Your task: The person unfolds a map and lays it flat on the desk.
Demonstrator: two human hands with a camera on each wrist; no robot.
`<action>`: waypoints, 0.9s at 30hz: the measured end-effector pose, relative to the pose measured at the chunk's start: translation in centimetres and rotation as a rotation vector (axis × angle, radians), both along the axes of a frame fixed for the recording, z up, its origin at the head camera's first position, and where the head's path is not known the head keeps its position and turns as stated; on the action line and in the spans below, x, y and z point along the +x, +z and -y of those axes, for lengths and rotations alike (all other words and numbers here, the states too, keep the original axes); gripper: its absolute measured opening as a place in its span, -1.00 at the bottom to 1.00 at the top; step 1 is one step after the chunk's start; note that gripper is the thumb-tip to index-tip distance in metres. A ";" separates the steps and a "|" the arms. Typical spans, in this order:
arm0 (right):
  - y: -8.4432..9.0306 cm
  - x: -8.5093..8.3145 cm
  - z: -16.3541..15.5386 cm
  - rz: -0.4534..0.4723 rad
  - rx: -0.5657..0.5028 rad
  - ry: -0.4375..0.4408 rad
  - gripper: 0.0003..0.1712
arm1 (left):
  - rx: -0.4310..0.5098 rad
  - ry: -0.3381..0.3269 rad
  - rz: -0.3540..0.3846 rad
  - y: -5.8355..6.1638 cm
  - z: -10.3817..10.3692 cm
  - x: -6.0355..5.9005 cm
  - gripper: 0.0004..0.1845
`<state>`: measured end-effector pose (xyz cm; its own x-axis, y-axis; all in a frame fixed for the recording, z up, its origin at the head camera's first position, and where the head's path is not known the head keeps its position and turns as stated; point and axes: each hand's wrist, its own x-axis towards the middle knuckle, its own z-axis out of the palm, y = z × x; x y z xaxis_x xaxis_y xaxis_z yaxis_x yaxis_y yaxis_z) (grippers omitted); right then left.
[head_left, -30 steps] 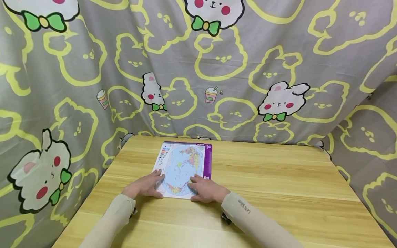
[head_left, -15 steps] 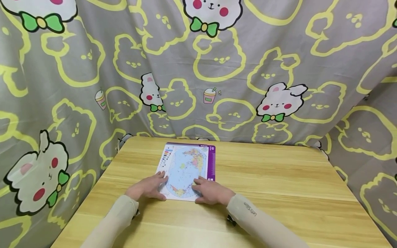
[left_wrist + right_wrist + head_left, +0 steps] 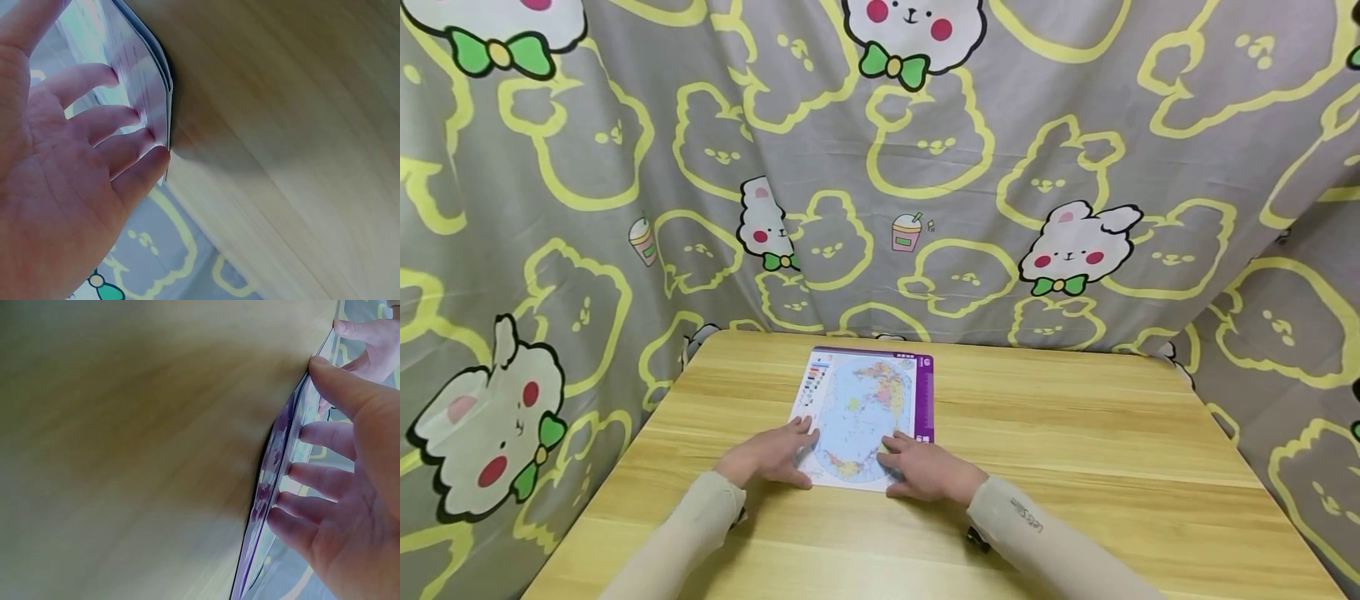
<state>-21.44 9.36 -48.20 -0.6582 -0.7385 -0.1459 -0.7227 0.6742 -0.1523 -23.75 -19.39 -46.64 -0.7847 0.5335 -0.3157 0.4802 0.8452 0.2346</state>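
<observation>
My grip is loose on both sides: my left hand lies flat with straight fingers on the near left corner of the map, and my right hand lies flat on its near right corner. I am pressing, not holding. The map lies flat on the wooden surface, a bit left of the middle, with its purple edge on the right. In the left wrist view my fingers touch the map's thin edge. Behind the surface hangs a gray cloth with yellow bunnies.
</observation>
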 end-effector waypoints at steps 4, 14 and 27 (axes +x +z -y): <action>0.0 0.2 -0.6 0.003 -0.005 -0.002 -0.32 | -0.012 -0.011 -0.001 0.0 -0.6 0.0 -0.08; -0.1 0.5 -2.1 0.009 -0.012 -0.016 -0.31 | -0.006 -0.050 -0.022 -0.1 -1.6 0.1 -0.09; 0.2 1.2 -4.1 0.013 -0.046 -0.008 -0.34 | -0.014 -0.063 -0.010 -0.1 -3.3 0.1 -0.10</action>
